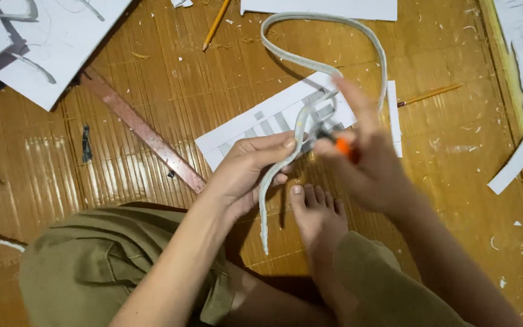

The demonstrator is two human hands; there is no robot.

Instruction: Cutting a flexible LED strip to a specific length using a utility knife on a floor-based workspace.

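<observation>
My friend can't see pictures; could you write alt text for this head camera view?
A seated person's left hand pinches a long grey-white strip while the right hand holds an orange-handled tool against it, above a striped paper sheet on a wooden floor. A ruler and pencils lie nearby.

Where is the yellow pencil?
In the head view, the yellow pencil lies on the wooden floor at the top, left of the middle, just left of the looping grey strip and far above both hands.
</observation>
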